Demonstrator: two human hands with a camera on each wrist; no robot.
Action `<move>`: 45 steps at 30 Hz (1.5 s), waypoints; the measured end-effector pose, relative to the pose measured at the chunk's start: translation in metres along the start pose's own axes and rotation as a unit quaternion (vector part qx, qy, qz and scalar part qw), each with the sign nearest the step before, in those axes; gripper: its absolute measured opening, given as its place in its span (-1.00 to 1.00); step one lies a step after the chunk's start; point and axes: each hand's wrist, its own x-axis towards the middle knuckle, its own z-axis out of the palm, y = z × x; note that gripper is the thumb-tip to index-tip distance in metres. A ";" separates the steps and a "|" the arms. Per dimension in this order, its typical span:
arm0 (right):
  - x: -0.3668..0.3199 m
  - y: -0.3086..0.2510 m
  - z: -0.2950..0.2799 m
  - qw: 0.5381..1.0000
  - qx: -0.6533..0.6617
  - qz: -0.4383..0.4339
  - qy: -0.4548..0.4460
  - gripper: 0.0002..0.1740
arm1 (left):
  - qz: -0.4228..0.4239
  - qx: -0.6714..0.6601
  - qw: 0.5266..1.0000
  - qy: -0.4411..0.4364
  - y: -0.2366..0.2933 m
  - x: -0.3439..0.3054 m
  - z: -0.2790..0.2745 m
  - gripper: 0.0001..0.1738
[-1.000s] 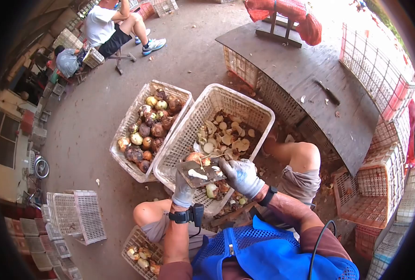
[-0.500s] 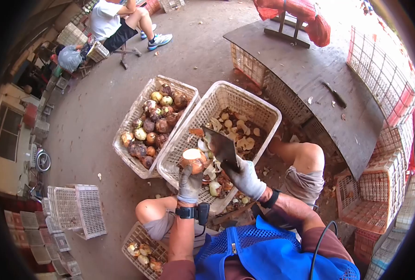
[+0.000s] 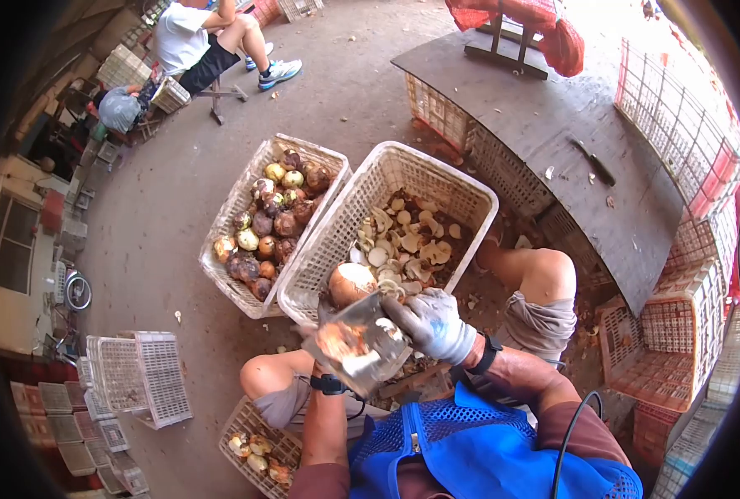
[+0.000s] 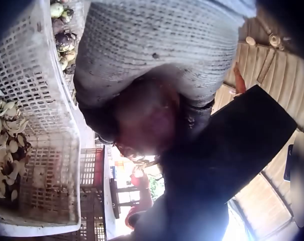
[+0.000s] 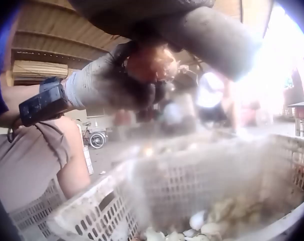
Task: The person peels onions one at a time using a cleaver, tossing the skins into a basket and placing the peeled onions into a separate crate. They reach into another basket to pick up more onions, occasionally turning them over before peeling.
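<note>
An onion (image 3: 352, 284) with a pale cut top is gripped by my left hand (image 3: 328, 315), whose gloved fingers curl round it in the left wrist view. My gloved right hand (image 3: 433, 325) holds a wide flat blade (image 3: 358, 343), which lies in front of much of the left hand. Both hands are over the near side of a white crate (image 3: 303, 264) with pale slices and peel (image 3: 410, 241) in it. In the right wrist view the left hand (image 5: 109, 83) holds the onion (image 5: 151, 64) close to the right hand's fingers (image 5: 212, 37).
A second crate (image 3: 214, 264) of unpeeled onions stands to the left of the first. A small crate (image 3: 241, 466) with several onions is beside my left leg. At the right, a knife (image 3: 593, 161) lies on a dark board (image 3: 545, 125). Two people sit at the upper left.
The blade has swung from upright beyond the onion down toward me, across the left hand. The left hand keeps its grip, and the onion has shifted slightly.
</note>
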 end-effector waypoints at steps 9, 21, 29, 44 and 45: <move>-0.011 0.023 0.021 0.989 -0.016 0.107 -0.099 -0.74 | 0.085 0.259 0.960 0.064 0.011 0.018 0.029 -0.35; -0.019 0.046 0.045 0.931 0.024 0.270 -0.242 -0.75 | 0.053 0.217 0.958 0.179 0.004 0.027 0.009 -0.35; -0.009 0.044 0.043 0.912 0.126 0.372 -0.120 -0.69 | 0.069 -0.013 0.995 0.075 0.002 0.016 -0.007 -0.01; 0.006 -0.002 -0.020 0.996 0.034 -0.059 0.058 -0.52 | 0.042 0.109 0.993 0.015 -0.011 -0.002 -0.019 -0.17; 0.006 -0.003 -0.023 0.994 0.013 -0.091 0.058 -0.55 | 0.042 0.115 0.992 0.015 -0.012 -0.004 -0.020 -0.18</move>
